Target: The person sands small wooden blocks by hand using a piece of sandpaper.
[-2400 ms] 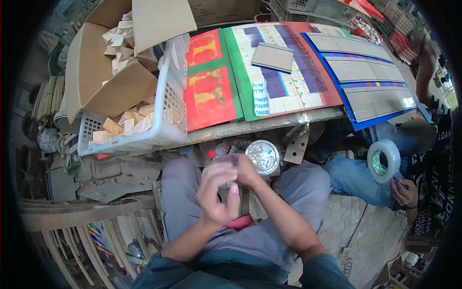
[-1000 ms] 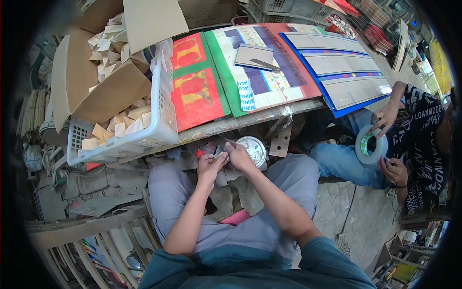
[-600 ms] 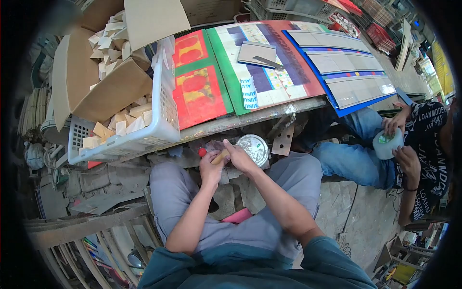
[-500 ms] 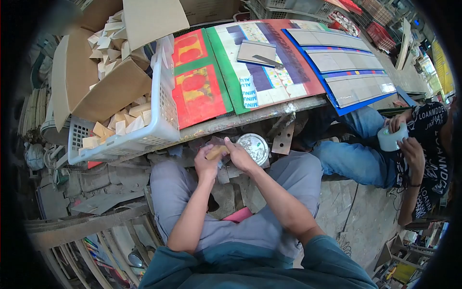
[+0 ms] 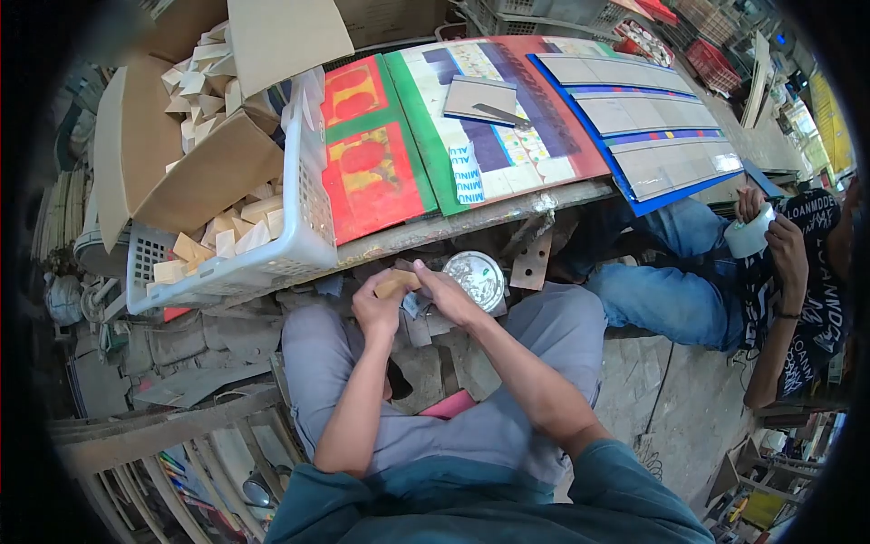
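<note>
Between my knees, my left hand is closed around a small tan wooden block. My right hand meets it from the other side, with its thumb at the block's right end and its fingers curled underneath, mostly hidden. A crumpled grey-blue scrap shows below the right fingers; I cannot tell whether it is paper or cloth. Close beyond the right hand sits a round tin with a whitish, smeared top.
A white plastic crate and a cardboard box hold wooden blocks. Painted boards and a knife lie on the bench ahead. At right, a seated person handles a roll of tape. Wooden slats stand at lower left.
Both my hands have shifted slightly left with the block, and more of the grey-blue scrap shows. The other person's hands and tape roll have moved up and to the right.
</note>
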A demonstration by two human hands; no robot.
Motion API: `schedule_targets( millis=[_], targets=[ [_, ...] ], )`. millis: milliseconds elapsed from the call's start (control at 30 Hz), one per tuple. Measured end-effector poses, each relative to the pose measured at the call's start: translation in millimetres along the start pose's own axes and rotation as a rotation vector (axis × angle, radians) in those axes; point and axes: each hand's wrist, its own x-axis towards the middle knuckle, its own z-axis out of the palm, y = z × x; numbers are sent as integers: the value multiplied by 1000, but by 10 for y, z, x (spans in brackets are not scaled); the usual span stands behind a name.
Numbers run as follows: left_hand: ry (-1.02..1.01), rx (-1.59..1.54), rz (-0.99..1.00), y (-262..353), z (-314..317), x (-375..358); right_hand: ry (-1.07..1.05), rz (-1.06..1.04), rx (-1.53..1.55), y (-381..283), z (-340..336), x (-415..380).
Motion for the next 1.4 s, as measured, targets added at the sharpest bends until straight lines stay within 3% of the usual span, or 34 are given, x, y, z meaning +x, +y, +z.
schedule_targets(
  millis=[100,200,300,467,533,700,867,1133,1200,1267,1367,1400],
  targets=[
    [-172,88,-8,156,53,-224,-64,27,66,-65,-81,-29],
    [-150,11,17,241,37,-204,-161,43,75,-95,-79,-86],
    [-82,-35,18,179,-10,-90,-60,-121,40,-37,25,12],
    [27,67,48,142,-83,0,-139,-87,76,-127,-29,-66],
    [-85,26,85,160,-16,-111,-139,-91,123,-122,-22,-53],
    [-114,10,3,163,-25,-115,-137,-149,-12,-82,-31,-37],
    [25,46,35,170,-52,-47,-105,-152,-14,-95,-38,-66],
    [-134,8,52,15,-89,35,-156,-104,29,-103,-27,-40],
    [38,-7,74,-39,-156,155,-122,-148,38,-94,-13,-52],
    [16,-62,22,90,-170,79,-187,-111,80,-55,-30,-23],
    [-89,37,32,276,-94,-123,-186,-86,95,-15,-63,8],
    [-98,134,117,249,-63,-158,-184,-84,94,-11,-63,17]
  ],
)
